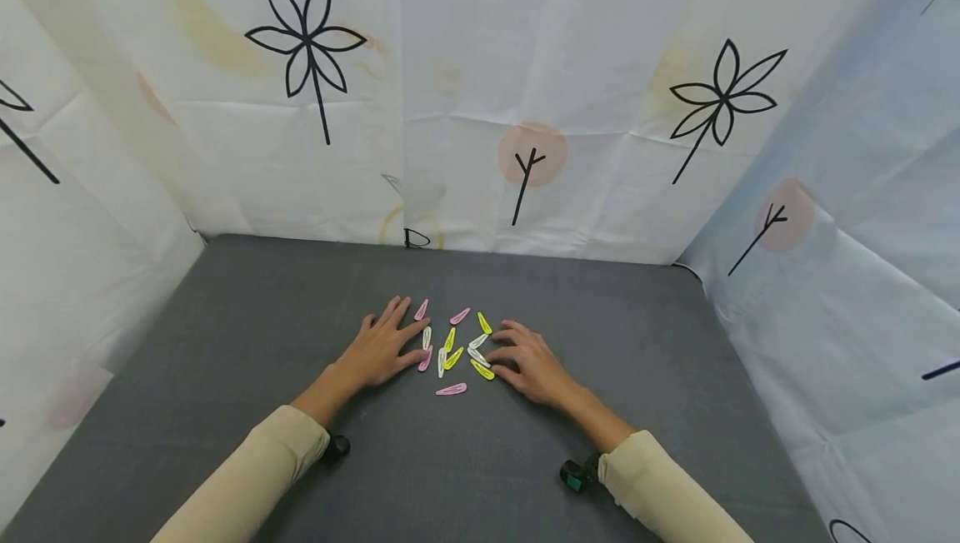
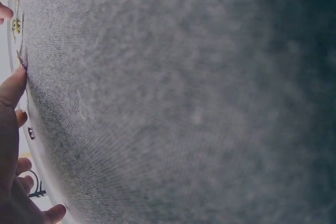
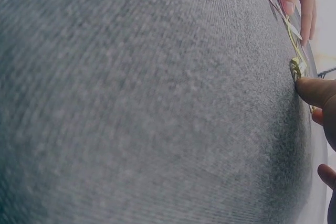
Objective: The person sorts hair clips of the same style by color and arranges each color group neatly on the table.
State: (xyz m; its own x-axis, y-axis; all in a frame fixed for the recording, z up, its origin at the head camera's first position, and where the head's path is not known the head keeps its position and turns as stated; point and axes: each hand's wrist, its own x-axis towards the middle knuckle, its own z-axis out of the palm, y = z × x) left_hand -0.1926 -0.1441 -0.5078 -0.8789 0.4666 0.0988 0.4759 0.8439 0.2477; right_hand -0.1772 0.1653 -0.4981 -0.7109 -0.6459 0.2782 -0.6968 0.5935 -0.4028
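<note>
Several snap hair clips in pink, yellow and white lie in a loose cluster on the grey table. My left hand [image 1: 381, 346] is at their left side, fingers spread, with the thumb tip at a pink hair clip [image 1: 425, 359] and the index fingertip by a white hair clip [image 1: 427, 337]. On the other side, my right hand [image 1: 531, 361] lies with relaxed fingers, their tips beside a white hair clip [image 1: 477, 357] and a yellow hair clip [image 1: 482, 370]. In the right wrist view, the thumb tip meets a yellow clip [image 3: 295, 68].
A pink clip [image 1: 452, 390] lies nearest to me, and another pink clip [image 1: 460, 316] at the far side, near a yellow clip [image 1: 484, 323]. The grey table [image 1: 300, 293] ends at white patterned cloth [image 1: 465, 68] behind and on both sides.
</note>
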